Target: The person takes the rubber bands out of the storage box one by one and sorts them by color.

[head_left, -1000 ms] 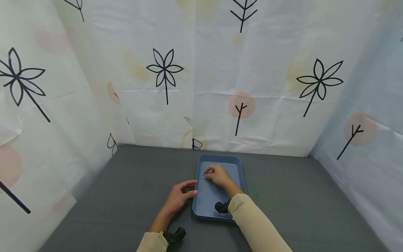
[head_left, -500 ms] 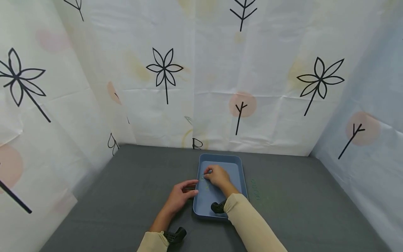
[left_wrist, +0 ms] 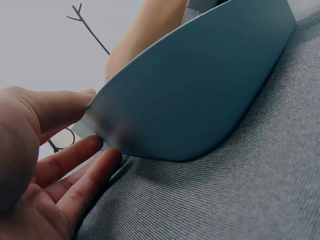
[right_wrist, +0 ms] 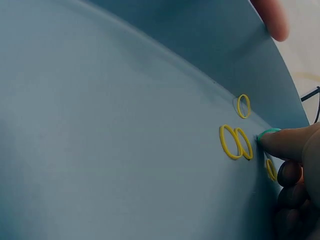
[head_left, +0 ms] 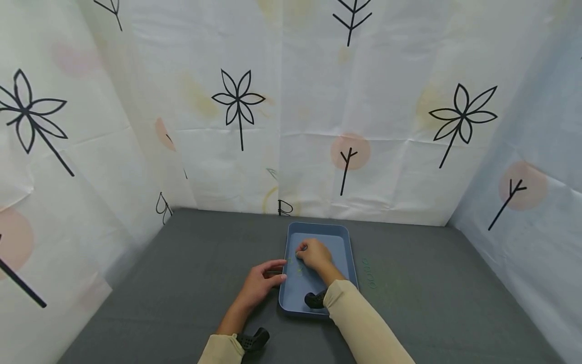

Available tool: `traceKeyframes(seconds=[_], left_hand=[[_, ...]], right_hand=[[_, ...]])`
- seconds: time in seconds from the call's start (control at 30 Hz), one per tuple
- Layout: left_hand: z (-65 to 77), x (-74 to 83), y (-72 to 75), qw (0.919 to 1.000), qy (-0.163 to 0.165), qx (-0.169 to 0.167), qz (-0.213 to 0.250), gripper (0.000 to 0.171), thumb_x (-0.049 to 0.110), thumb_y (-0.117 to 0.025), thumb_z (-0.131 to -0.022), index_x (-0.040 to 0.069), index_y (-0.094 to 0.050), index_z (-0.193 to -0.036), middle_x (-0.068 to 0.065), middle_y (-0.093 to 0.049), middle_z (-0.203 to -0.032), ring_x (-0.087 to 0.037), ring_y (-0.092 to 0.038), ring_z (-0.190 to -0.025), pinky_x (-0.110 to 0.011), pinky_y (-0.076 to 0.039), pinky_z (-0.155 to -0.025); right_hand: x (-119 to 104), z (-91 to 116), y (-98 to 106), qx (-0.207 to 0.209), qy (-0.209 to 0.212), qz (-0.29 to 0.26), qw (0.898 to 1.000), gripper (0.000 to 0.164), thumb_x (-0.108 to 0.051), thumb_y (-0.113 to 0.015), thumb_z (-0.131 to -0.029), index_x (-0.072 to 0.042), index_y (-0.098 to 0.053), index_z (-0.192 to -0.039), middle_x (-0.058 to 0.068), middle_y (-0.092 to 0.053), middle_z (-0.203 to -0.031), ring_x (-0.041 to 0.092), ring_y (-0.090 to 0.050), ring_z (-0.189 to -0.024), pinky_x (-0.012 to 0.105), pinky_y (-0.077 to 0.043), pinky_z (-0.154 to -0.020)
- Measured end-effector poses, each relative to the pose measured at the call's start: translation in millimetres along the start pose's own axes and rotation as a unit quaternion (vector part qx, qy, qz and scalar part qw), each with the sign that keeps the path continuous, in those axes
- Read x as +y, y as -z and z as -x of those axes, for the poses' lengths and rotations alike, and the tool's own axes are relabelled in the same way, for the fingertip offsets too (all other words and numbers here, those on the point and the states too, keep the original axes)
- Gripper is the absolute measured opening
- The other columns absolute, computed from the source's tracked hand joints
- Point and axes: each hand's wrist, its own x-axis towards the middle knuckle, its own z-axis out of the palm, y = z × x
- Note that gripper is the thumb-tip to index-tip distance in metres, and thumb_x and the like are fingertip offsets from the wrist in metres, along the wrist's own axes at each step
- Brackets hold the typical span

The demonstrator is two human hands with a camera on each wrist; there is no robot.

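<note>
A blue tray (head_left: 295, 298) lies lengthwise on the grey cloth. Reaching over it, my right hand (head_left: 314, 254) has its fingers curled and pinches a green rubber band (right_wrist: 268, 131), which shows at the thumb tip in the right wrist view. Several yellow rubber bands (right_wrist: 221, 139) lie on the tray floor close to that thumb, near the wall. My left hand (head_left: 258, 284) is at the tray's left side, thumb and fingertips touching the rim and outer wall with the fingers extended. The curled fingers hide part of the green band.
To the right of the tray, several green rubber bands (head_left: 366, 273) lie in a row on the grey tablecloth (head_left: 432, 293). A white patterned curtain (head_left: 309, 101) surrounds the table at the back and both sides. Each wrist carries a black strap mount (head_left: 254, 339).
My right forearm has shifted a little left, and then the fingertips moved slightly right within the tray. The left hand keeps its place at the rim.
</note>
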Motion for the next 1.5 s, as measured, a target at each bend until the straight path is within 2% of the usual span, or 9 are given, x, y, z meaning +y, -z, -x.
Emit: traceKeyframes(seconds=[0.1, 0.23, 0.9, 1.5], left_hand=[[4.5, 10.8, 0.0, 1.0000, -0.001, -0.004, -0.004, 0.039, 0.005, -0.068, -0.090, -0.007, -0.059, -0.126, -0.030, -0.059, -0.121, -0.033, -0.064, -0.100, -0.040, -0.052, -0.082], [7.2, 15.5, 0.4, 1.0000, -0.001, -0.003, -0.005, 0.039, 0.005, -0.068, -0.090, -0.007, -0.060, -0.126, -0.030, -0.059, -0.121, -0.033, -0.064, -0.100, -0.038, -0.052, -0.082], [7.1, 13.3, 0.7, 1.0000, -0.004, -0.007, -0.004, 0.038, 0.004, -0.067, -0.091, -0.008, -0.059, -0.126, -0.030, -0.059, -0.121, -0.034, -0.063, -0.100, -0.040, -0.052, -0.083], [7.0, 10.8, 2.4, 1.0000, -0.008, -0.005, 0.002, 0.038, 0.005, -0.067, -0.091, -0.008, -0.059, -0.126, -0.030, -0.059, -0.122, -0.036, -0.063, -0.101, -0.041, -0.052, -0.084]], right_hand=[[0.9, 0.7, 1.4, 0.000, 0.010, -0.005, 1.000, 0.005, -0.018, -0.074, -0.084, -0.018, -0.072, -0.080, -0.006, -0.066, -0.080, 0.014, -0.055, -0.070, 0.035, -0.044, -0.064], [1.1, 1.9, 3.5, -0.002, 0.021, -0.015, 1.000, 0.004, -0.018, -0.075, -0.084, -0.016, -0.073, -0.082, -0.003, -0.067, -0.082, 0.016, -0.057, -0.073, 0.037, -0.045, -0.066], [8.1, 3.1, 3.7, 0.008, 0.036, -0.032, 0.999, 0.007, -0.018, -0.075, -0.085, -0.014, -0.074, -0.079, -0.004, -0.066, -0.078, 0.013, -0.055, -0.070, 0.035, -0.045, -0.067], [7.5, 3.0, 6.0, 0.012, 0.057, -0.042, 0.997, 0.005, -0.014, -0.073, -0.086, -0.010, -0.076, -0.084, 0.000, -0.068, -0.081, 0.015, -0.056, -0.071, 0.035, -0.045, -0.066]])
